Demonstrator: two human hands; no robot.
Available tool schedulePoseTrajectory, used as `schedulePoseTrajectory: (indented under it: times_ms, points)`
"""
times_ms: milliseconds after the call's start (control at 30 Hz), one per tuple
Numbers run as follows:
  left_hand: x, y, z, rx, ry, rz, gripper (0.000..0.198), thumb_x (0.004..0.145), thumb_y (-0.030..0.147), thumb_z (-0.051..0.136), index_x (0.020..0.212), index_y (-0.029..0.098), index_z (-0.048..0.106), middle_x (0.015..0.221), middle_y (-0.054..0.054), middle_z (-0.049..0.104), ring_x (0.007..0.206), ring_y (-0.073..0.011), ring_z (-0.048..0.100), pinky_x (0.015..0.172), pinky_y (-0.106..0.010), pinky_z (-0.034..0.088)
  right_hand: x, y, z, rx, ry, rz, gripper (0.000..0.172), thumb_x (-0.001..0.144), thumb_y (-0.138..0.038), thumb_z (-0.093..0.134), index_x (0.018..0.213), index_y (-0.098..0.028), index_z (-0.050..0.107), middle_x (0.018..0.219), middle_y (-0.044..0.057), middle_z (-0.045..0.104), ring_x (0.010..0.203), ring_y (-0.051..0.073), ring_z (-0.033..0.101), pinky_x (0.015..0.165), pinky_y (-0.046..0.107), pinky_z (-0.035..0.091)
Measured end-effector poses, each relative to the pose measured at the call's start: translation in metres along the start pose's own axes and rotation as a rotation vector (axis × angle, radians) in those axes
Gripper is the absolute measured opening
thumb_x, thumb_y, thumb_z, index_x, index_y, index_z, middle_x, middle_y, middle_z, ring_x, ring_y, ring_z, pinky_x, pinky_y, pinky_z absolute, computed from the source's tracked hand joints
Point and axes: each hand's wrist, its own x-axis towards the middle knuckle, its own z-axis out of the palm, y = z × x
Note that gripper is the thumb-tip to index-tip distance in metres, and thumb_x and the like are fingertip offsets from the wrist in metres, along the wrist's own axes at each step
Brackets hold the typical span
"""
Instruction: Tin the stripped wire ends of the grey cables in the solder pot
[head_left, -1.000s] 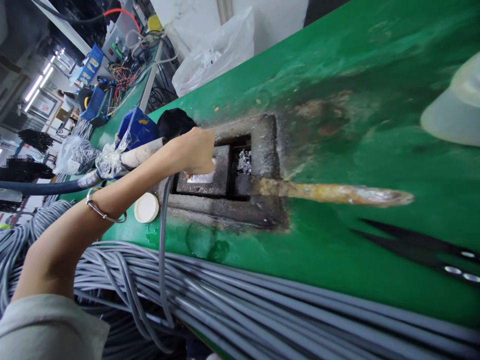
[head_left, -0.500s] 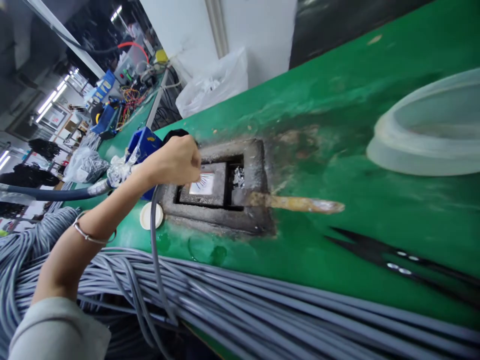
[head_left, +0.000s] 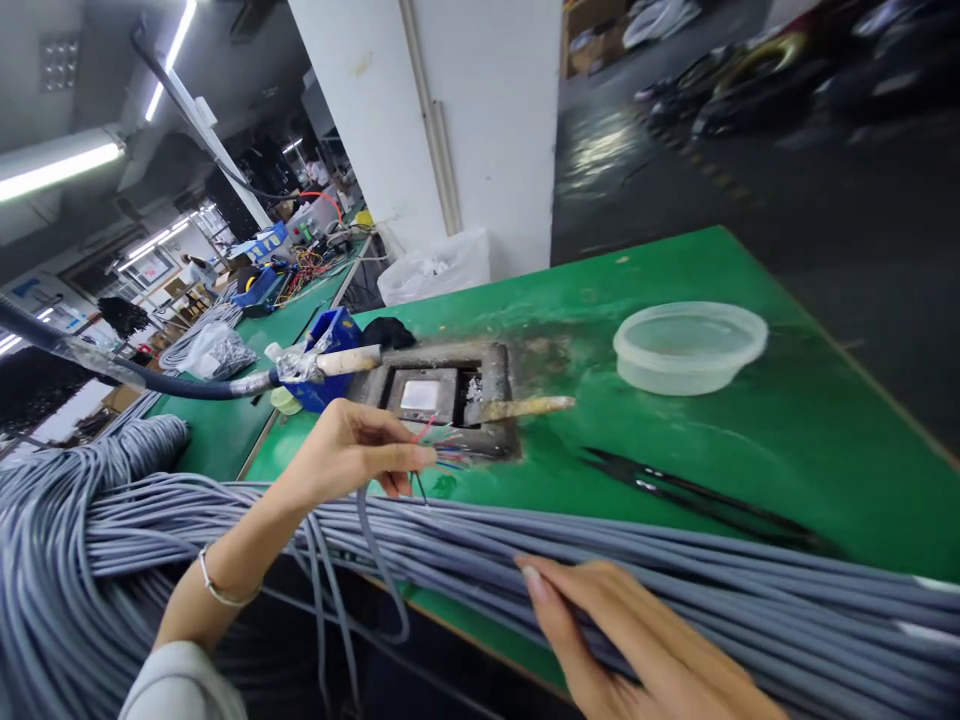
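My left hand (head_left: 360, 450) is closed on the end of a grey multi-core cable (head_left: 367, 520). Thin coloured wires (head_left: 450, 455), red, blue, green and dark, fan out past its fingertips, in front of a solder pot (head_left: 501, 375). Bright silver metal (head_left: 421, 395) fills the pot's small square well. Low at the right, my right hand (head_left: 622, 640) reaches over the long bundle of grey cables (head_left: 480, 545). Its fingers are stretched out, with nothing visible between thumb and forefinger; whether it touches the bundle I cannot tell.
A scraper with a worn handle (head_left: 536, 406) rests across the pot's edge. Black thread snips (head_left: 690, 495) and a clear plastic tub (head_left: 690, 350) stand on the green table (head_left: 810, 430). Left of the pot are a blue box (head_left: 334, 340) and a taped hose (head_left: 225, 385).
My left hand has drawn back from above the pot towards the cable bundle, bringing the wire ends with it. My right hand has come into view. The camera view has shifted and widened.
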Motion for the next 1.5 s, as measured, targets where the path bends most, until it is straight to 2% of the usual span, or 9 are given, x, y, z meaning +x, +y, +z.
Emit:
schedulePoseTrajectory:
  times_ms: [167,267,367,500,633,933,1200,1500]
  points:
    - [-0.025,-0.025,0.009,-0.157,0.101,0.053,0.030,0.049,0.033,0.087,0.052,0.012,0.066,0.042,0.000,0.058,0.037,-0.0098,0.053,0.039,-0.020,0.045,0.002,-0.016,0.002,0.115,0.029,0.106,0.007,0.095,-0.019,0.053,0.092,-0.021,0.059,0.080,0.001,0.066,0.071,0.015,0.066,0.075,0.027,0.052]
    - [-0.036,-0.044,0.013,-0.274,0.140,0.091,0.033,0.049,0.037,0.088,0.052,0.011,0.066,0.041,-0.001,0.058,0.036,-0.0097,0.052,0.038,-0.019,0.044,0.002,-0.026,0.006,0.209,-0.042,0.160,0.014,0.095,-0.033,0.054,0.100,-0.022,0.061,0.089,0.003,0.068,0.077,0.016,0.067,0.074,0.025,0.055]
    - [-0.045,-0.060,0.018,-0.389,0.181,0.133,0.034,0.052,0.040,0.087,0.053,0.011,0.067,0.041,-0.001,0.058,0.034,-0.0088,0.051,0.036,-0.018,0.042,0.000,-0.034,0.012,0.286,-0.108,0.181,0.024,0.091,-0.041,0.059,0.104,-0.020,0.061,0.089,0.003,0.070,0.074,0.016,0.068,0.069,0.022,0.057]
    - [-0.056,-0.074,0.027,-0.543,0.226,0.146,0.035,0.049,0.039,0.088,0.052,0.011,0.067,0.040,-0.001,0.058,0.032,-0.0079,0.050,0.033,-0.016,0.039,-0.005,-0.044,0.019,0.360,-0.165,0.277,0.023,0.088,-0.040,0.063,0.098,-0.020,0.065,0.082,0.001,0.071,0.069,0.014,0.069,0.065,0.019,0.058]
    - [-0.063,-0.084,0.035,-0.647,0.234,0.112,0.033,0.046,0.037,0.089,0.051,0.012,0.068,0.037,-0.001,0.057,0.030,-0.0076,0.049,0.031,-0.014,0.038,-0.008,-0.053,0.021,0.428,-0.163,0.363,0.019,0.088,-0.038,0.063,0.090,-0.021,0.070,0.079,0.000,0.072,0.065,0.015,0.069,0.062,0.019,0.058]
    - [-0.072,-0.096,0.043,-0.763,0.251,0.012,0.034,0.037,0.035,0.091,0.048,0.013,0.068,0.034,-0.001,0.055,0.029,-0.0082,0.049,0.030,-0.014,0.038,-0.016,-0.064,0.025,0.487,-0.079,0.367,0.007,0.086,-0.025,0.065,0.084,-0.022,0.072,0.074,-0.001,0.073,0.061,0.015,0.069,0.057,0.018,0.058]
    - [-0.072,-0.116,0.045,-0.756,0.212,0.009,0.039,0.041,0.039,0.091,0.053,0.011,0.067,0.037,-0.001,0.056,0.031,-0.0101,0.052,0.030,-0.016,0.040,-0.016,-0.066,0.027,0.484,-0.013,0.364,0.010,0.084,-0.017,0.065,0.080,-0.025,0.072,0.070,-0.003,0.071,0.055,0.013,0.067,0.052,0.016,0.056]
    - [-0.072,-0.115,0.044,-0.769,0.196,-0.031,0.036,0.039,0.035,0.091,0.052,0.011,0.068,0.038,-0.002,0.058,0.032,-0.0101,0.053,0.031,-0.015,0.041,-0.019,-0.064,0.029,0.453,-0.014,0.378,0.009,0.084,-0.019,0.065,0.080,-0.023,0.072,0.069,-0.001,0.071,0.055,0.015,0.067,0.051,0.019,0.057]
